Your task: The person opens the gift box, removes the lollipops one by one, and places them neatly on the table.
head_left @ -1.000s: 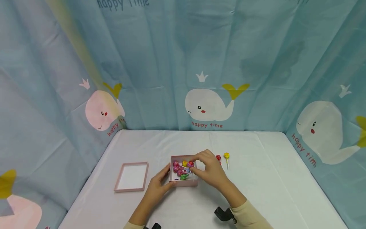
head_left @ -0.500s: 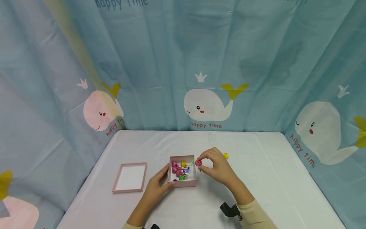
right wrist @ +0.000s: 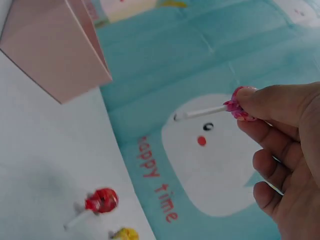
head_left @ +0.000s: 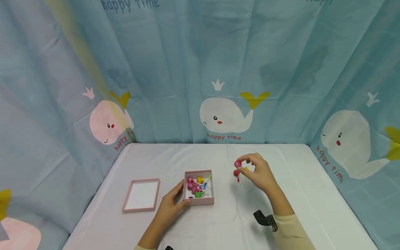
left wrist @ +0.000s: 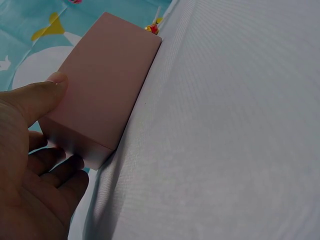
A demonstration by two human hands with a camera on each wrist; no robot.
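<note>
My left hand (head_left: 168,205) holds the side of an open pink box (head_left: 200,201), thumb at the front wall and fingers along the left side; the left wrist view shows the thumb pressed on the box (left wrist: 107,75). Inside lie several wrapped lollipops: pink ones (head_left: 196,189), a yellow one (head_left: 200,180) and a green one (head_left: 198,195). Right of the box, my right hand (head_left: 261,176) pinches a pink lollipop (right wrist: 243,116) by its candy head, above the table, its white stick free. Below it on the table are a red lollipop (right wrist: 106,200) and a yellow lollipop (right wrist: 127,234), partly hidden in the head view.
A shallow pink-rimmed box lid (head_left: 139,210) with a white inside lies left of the left hand. The white-clothed table (head_left: 300,194) ends at a blue curtain (head_left: 175,114) printed with whales. A black wrist camera mount (head_left: 264,218) sits at the right cuff.
My right hand has lifted the pink lollipop out of the box and carried it rightward, over beside the red and yellow lollipops. The left hand stays on the box.
</note>
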